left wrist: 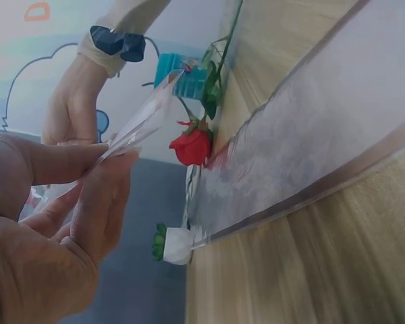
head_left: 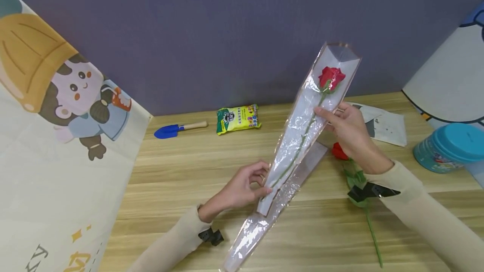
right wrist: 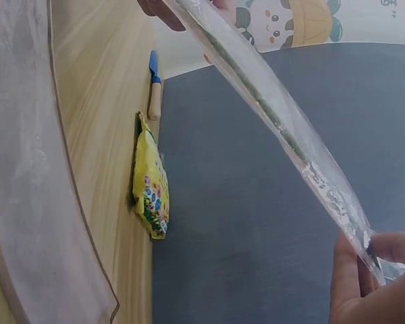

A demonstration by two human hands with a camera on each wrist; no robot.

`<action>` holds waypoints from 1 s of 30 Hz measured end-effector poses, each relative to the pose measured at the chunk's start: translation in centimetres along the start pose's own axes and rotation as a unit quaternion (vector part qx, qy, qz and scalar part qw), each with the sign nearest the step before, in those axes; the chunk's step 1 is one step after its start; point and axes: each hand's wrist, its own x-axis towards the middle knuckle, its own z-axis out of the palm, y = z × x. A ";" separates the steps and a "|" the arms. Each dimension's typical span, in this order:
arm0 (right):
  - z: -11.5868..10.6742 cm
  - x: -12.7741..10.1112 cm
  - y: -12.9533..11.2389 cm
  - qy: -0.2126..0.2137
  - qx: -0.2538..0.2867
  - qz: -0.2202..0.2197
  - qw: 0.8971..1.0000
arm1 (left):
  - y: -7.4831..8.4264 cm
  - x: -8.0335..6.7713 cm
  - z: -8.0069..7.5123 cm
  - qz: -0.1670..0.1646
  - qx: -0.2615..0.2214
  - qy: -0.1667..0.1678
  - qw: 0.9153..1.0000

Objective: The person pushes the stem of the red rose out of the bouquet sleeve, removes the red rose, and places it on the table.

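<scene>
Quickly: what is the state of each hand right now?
Left hand: pinches the narrow end of the clear sleeve around the red rose.
Right hand: holds the same sleeve, nearer its wide end.

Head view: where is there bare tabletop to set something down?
Free: between the blue-bladed trowel and beige left sleeve; between the flat clear wrapper and loose red rose. Crowded: upper right, with a white sheet and round turquoise tub.

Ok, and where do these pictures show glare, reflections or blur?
Head view: white glare on the held sleeve and the flat sleeve; left wrist view: a red smear on the flat sleeve, probably reflecting the loose rose; right wrist view: glints on the held sleeve, and small print on the yellow packet too soft to read.
</scene>
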 end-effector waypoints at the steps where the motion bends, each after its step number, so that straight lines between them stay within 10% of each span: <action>1: 0.0 0.0 0.1 -0.001 -0.002 -0.001 1.000 | 0.0 0.0 0.1 0.002 0.000 0.000 1.000; 30: 0.1 -0.8 2.9 0.002 -0.100 0.025 0.995 | -1.5 -0.2 1.2 -0.003 0.015 0.037 0.999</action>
